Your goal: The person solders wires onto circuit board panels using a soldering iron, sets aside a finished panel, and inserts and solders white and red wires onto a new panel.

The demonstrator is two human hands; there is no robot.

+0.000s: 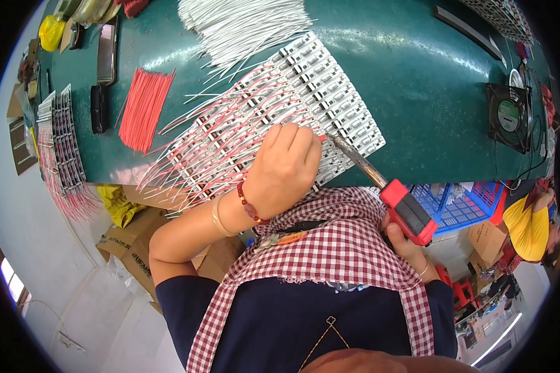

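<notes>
Wires (186,155) in red and white fan out from one panel (343,99) of small, ridged white parts on a smooth green tabletop (417,81).
Left of the panel lie one flat, glossy phone (107,50) and one neat bundle of straight red strands (144,110); beyond the panel spreads one larger heap of thin white strands (246,28), too many to count. The left hand (284,163) is curled narrow over the panel's near side; what its fingertips pinch, I cannot tell. One soldering iron (393,194), metal-shafted with a red-and-black handle, has its tip over the panel, gripped in the right hand (404,244). Right of the panel sits one square black fan (509,117).
</notes>
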